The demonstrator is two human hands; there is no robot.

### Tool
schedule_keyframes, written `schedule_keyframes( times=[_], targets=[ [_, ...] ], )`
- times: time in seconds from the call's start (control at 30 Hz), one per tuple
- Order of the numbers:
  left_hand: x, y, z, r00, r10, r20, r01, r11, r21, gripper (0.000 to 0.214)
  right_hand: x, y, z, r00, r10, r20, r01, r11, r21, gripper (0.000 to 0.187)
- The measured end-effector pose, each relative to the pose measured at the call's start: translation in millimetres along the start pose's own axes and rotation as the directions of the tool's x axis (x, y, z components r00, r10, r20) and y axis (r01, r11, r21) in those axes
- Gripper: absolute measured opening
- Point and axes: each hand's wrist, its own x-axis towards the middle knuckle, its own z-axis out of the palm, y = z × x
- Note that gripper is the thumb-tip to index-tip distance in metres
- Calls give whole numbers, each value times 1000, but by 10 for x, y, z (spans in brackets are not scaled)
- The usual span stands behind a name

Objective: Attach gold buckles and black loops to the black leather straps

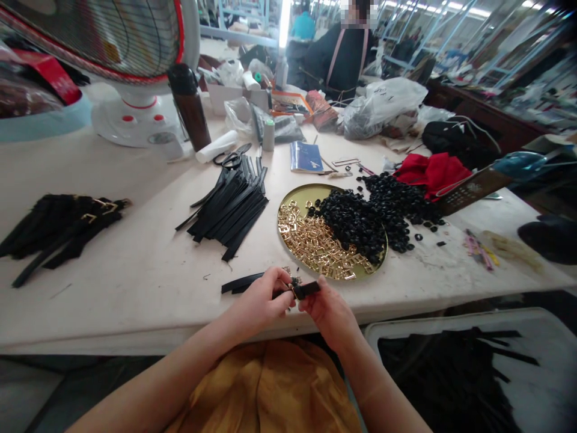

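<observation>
Between my two hands is a black strap (310, 288) with a small gold buckle (294, 291) on it. My left hand (273, 294) pinches the strap on the left, near the buckle. At the strap's right end, the fingers of my right hand (328, 310) are closed on it. More black strap pieces (238, 282) lie on the table beside my left hand. Just beyond my hands, a round gold tray (311, 191) carries a pile of gold buckles (315, 243) and a heap of small black pieces (356, 219).
A bundle of black strips (234, 204) lies left of the tray, with scissors (232, 157) behind it. Buckled straps (63, 228) are piled far left. A fan (135, 120) and a dark bottle (189, 108) stand behind. A white bin (536, 325) with black strips sits lower right.
</observation>
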Motion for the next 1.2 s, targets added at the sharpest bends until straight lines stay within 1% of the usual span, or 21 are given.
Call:
schedule_keyframes(
  times=[0.07, 0.1, 0.17, 0.27, 0.33, 0.43, 0.5, 0.57, 0.6, 0.67, 0.7, 0.77, 0.83, 0.87, 0.93, 0.97, 1.0, 1.07, 1.13, 1.2],
  targets=[
    [-7, 1, 2, 1000, -9, -9, 9, 1000, 1, 15, -6, -4, 1, 998, 60, 11, -61, 998, 9, 27],
    [-12, 3, 1, 1000, -11, -24, 11, 1000, 29, 15, -11, -1, 3, 995, 99, 25, -99, 995, 2, 25],
    [-25, 13, -7, 998, -18, -60, 26, 989, 142, 16, -25, 10, 3, 979, 188, 78, -188, 982, -6, 26],
    [-49, 43, -29, 996, -22, -92, 52, 938, 343, 16, -55, 20, -15, 940, 287, 185, -294, 956, 11, 26],
    [-67, 59, -44, 998, -23, -65, 48, 907, 417, 17, -72, 19, -34, 925, 310, 218, -326, 945, 40, 25],
    [-99, 55, -63, 999, -51, -4, 47, 901, 432, 22, -79, 18, -59, 939, 281, 199, -294, 955, 36, 26],
    [-123, 38, -69, 998, -54, -16, 56, 907, 418, 22, -72, 24, -66, 970, 207, 129, -205, 978, -27, 27],
    [-140, 18, -64, 999, -34, -33, 45, 919, 393, 21, -63, 38, -60, 996, 82, 26, -76, 983, -167, 27],
    [-145, 9, -57, 999, -28, -31, 37, 927, 372, 21, -60, 46, -53, 1000, 9, -23, -15, 967, -253, 28],
    [-143, -8, -36, 999, -27, -18, 32, 944, 329, 22, -57, 63, -32, 988, -121, -95, 75, 919, -386, 27],
    [-138, -16, -25, 999, -29, -16, 33, 948, 316, 22, -57, 70, -24, 980, -165, -114, 104, 904, -415, 26],
    [-127, -33, -8, 999, -24, -25, 31, 950, 312, 22, -61, 79, -19, 971, -210, -117, 140, 890, -434, 28],
    [-120, -54, -4, 1000, -20, -25, 26, 952, 306, 22, -67, 85, -34, 973, -213, -84, 145, 858, -493, 31],
    [-119, -65, -6, 999, -28, -15, 31, 958, 286, 23, -69, 87, -47, 974, -215, -71, 143, 827, -544, 29],
    [-120, -89, -17, 998, -64, 15, 59, 975, 213, 24, -72, 90, -72, 966, -249, -68, 148, 749, -646, 22],
    [-122, -98, -23, 996, -85, 31, 79, 983, 167, 24, -70, 90, -81, 960, -269, -73, 151, 721, -677, 21],
    [-124, -105, -29, 994, -104, 46, 97, 988, 118, 23, -67, 87, -85, 958, -277, -77, 151, 713, -685, 20],
    [-126, -106, -39, 989, -129, 69, 127, 991, 30, 20, -54, 74, -85, 970, -231, -73, 131, 752, -646, 21],
    [-127, -84, -48, 985, -152, 86, 156, 986, -49, 17, -36, 54, -80, 989, -139, -56, 83, 818, -569, 23],
    [-127, -45, -54, 979, -178, 100, 187, 977, -99, 15, -21, 34, -77, 997, -68, -43, 37, 862, -506, 25]
  ],
)
